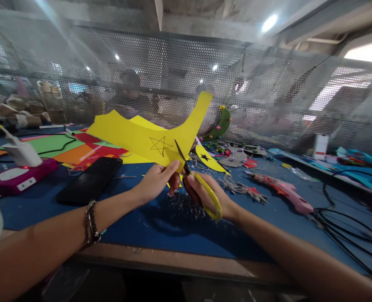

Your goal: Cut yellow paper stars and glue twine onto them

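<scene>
My left hand (158, 179) pinches the lower edge of a large sheet of yellow paper (123, 134), thumb on top. A five-pointed star is drawn in dark line on the sheet, left of the scissors. In my right hand (209, 195) is a pair of scissors (209, 195) with yellow handles, the fingers wrapped through the loops. One dark blade lies against the front of the paper, pointing up and away; the other blade is hidden behind it. Behind the scissors lies a yellow cut-out (209, 158) with a black star on it.
A black phone (90, 180) and a purple power strip (19, 176) with a white charger (22, 153) lie left. Coloured sheets (52, 144) spread behind them. At right are a pink glue gun (283, 191) and its black cable (339, 235). A perforated screen (179, 63) stands behind the table.
</scene>
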Motion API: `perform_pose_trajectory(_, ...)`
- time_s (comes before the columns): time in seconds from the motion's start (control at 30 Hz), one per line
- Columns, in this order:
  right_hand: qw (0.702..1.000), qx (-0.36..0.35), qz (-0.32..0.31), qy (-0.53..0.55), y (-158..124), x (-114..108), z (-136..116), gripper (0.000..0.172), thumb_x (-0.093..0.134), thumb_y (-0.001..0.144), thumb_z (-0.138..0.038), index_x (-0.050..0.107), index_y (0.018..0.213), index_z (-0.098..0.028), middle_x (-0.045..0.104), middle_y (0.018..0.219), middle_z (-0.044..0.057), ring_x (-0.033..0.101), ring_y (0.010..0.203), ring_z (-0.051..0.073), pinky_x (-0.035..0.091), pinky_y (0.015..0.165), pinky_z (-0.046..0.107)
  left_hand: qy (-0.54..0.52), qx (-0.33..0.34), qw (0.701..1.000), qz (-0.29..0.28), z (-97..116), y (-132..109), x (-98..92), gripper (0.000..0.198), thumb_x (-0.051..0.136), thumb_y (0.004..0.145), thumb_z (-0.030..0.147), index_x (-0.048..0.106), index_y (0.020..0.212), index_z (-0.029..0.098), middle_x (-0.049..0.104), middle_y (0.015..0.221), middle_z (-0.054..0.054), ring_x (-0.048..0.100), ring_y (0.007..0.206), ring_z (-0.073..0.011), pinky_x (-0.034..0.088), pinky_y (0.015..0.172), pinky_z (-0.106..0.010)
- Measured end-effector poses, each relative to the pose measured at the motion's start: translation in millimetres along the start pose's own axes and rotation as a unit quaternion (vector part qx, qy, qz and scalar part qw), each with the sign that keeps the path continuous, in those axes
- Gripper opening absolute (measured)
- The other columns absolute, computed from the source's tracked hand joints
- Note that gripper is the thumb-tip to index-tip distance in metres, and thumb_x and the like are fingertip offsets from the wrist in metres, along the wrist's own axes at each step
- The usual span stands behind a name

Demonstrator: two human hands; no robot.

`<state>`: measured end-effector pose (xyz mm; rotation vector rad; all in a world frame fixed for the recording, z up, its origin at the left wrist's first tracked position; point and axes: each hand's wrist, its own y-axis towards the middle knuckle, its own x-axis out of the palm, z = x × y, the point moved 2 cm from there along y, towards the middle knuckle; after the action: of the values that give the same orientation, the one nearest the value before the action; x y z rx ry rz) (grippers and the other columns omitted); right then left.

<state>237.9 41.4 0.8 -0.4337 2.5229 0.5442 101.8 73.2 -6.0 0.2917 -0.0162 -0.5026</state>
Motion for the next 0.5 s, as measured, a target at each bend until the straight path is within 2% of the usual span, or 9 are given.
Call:
perform_pose_trajectory(0.3,0.999,0.006,0.023,-0.022,-0.6,0.4,3.7,0.049,0.031,0.079,-0.059,0.038,0.054,-0.017,0.038,0.043,-0.004,0.031,0.041,0.006,0.023,0.039,0.021,0.001,-0.005,1.000,0.010,0.2,-1.5,-0.5,0.049,0.035,0.084,0.040,0.048,0.044,0.016,0.045,0.039,0.003,0.042,0.034,-0.0054,0.036,0.043,-0.019)
perform_pose_trajectory(0.5,0.999,0.013,0.023,-0.023,1.3,-0.8,7.0,0.049,0.032,0.079,-0.058,0.038,0.053,-0.017,0.038,0.044,-0.004,0.032,0.041,0.006,0.024,0.039,0.021,-0.028,0.007,0.998,0.048,-2.5,0.4,-0.9,0.032,0.043,0.080,0.039,0.056,0.064,0.015,0.049,0.048,0.004,0.044,0.039,-0.0061,0.038,0.049,-0.020)
